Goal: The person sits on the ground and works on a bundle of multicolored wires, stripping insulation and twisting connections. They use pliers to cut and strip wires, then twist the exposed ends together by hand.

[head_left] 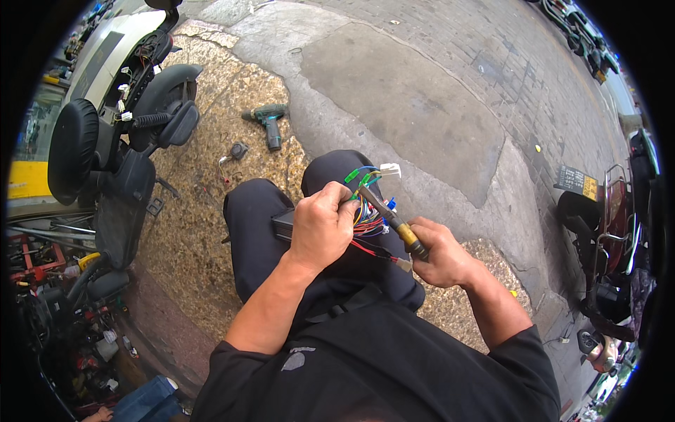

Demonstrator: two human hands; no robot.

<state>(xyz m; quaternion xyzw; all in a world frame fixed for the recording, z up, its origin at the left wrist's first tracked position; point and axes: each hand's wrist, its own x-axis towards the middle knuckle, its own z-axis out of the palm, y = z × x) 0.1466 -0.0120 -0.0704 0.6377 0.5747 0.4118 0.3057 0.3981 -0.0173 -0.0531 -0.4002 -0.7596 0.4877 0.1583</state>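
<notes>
Mostly hidden under the left hand point(322, 228): a black box point(283, 224) on the lap. Fingers curled tight around the coloured wire bundle point(365, 219). Right hand point(439, 252) fingers closed on a soldering iron point(391, 218), tip among the wires above the knees.

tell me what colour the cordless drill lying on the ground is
Dark green with black, seen in the head view: cordless drill.

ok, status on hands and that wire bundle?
Left hand gripping the multicoloured wire bundle over the lap. Right hand holding a yellow-handled brown tool, tip in the wires. Green cordless drill on the pavement ahead, well apart.
</notes>
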